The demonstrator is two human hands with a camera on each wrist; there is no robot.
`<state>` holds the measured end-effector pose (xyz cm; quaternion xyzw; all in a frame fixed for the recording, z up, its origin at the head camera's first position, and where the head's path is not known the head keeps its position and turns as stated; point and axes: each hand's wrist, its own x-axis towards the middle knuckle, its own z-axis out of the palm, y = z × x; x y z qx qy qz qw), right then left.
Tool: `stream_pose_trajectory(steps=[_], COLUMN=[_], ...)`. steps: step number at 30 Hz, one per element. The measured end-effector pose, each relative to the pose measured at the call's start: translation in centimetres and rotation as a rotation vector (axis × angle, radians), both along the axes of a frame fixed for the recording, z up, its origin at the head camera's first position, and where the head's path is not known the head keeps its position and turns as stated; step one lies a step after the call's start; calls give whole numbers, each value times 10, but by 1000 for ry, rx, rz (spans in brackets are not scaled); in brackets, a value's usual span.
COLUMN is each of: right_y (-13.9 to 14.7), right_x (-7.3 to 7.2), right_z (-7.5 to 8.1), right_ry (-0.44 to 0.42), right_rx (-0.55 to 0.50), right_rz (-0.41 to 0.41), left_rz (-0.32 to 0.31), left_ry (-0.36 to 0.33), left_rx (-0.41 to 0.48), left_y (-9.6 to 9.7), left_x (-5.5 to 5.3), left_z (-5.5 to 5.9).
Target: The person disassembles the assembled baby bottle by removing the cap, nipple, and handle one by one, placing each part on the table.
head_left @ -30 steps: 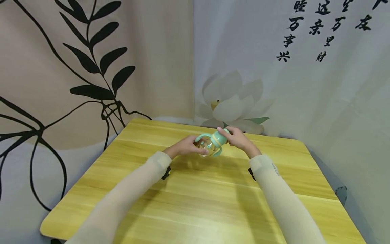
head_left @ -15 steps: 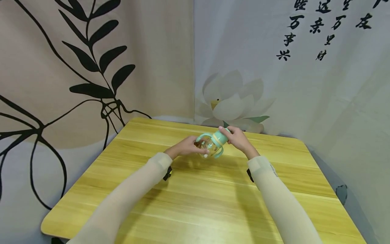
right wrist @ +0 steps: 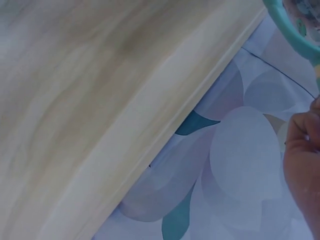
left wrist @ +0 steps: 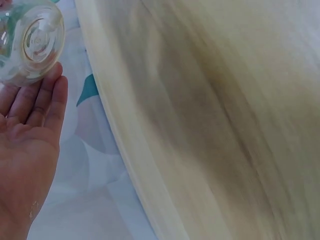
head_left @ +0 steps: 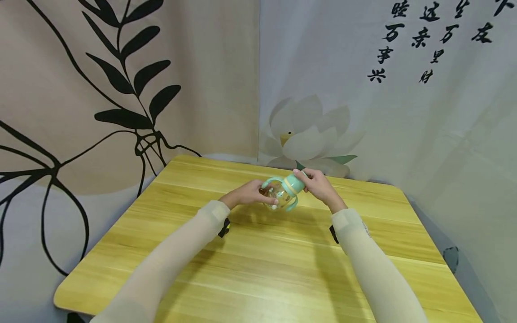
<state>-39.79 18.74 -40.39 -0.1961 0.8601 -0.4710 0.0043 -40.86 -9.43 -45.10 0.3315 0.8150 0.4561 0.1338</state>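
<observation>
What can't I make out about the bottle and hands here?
Head: top tip of the two-handled bottle, covered by the right hand; its prints, too small.
Left wrist: bottle's upper part, cut off by frame edges.
Right wrist: most of that hand, cut off by the right edge.

A wood-grain table (head_left: 258, 278) stands before pale walls (head_left: 220, 67) printed with black leaves (head_left: 164, 101), a lotus (head_left: 307, 141) and characters (head_left: 421, 38)
</observation>
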Motion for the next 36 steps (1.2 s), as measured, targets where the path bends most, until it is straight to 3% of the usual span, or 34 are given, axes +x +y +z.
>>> stream_pose_trajectory(steps=[7, 13, 18, 23, 28, 36], right_y=[-3, -4, -3, -1, 5, 17], right_x=[3, 4, 2, -1, -4, -7], right_z=[-8, -12, -12, -5, 1, 1], right_ry=[-38, -72, -100, -64, -27, -50], right_rx=[-6, -59, -152, -146, -154, -177], right_rz=[7, 20, 71, 97, 46, -51], left_rz=[-20, -21, -45, -21, 3, 29], left_ry=[-26, -33, -82, -106, -72, -55], left_rx=[6, 22, 70, 82, 51, 30], left_y=[-5, -9, -13, -20, -26, -39], left_x=[-2, 2, 5, 6, 2, 0], left_z=[-13, -13, -15, -13, -8, -17])
